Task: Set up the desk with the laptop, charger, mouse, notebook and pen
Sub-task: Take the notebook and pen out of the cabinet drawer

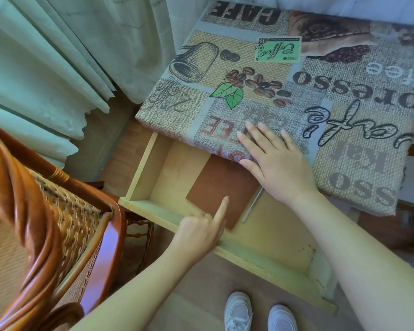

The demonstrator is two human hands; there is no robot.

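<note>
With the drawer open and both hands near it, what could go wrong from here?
1. The notebook lies flat and partly under the desk edge; the left hand, touching it with one finger, may fail to lift it.
2. The pen could roll away if the notebook is dragged out.
3. The right hand rests at the desk edge above the drawer and could get pinched.

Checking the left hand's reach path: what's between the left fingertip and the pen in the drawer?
Head view: only the brown notebook. The left hand points a finger onto its near part; the pen lies just past the notebook's right edge on the drawer floor.
</note>
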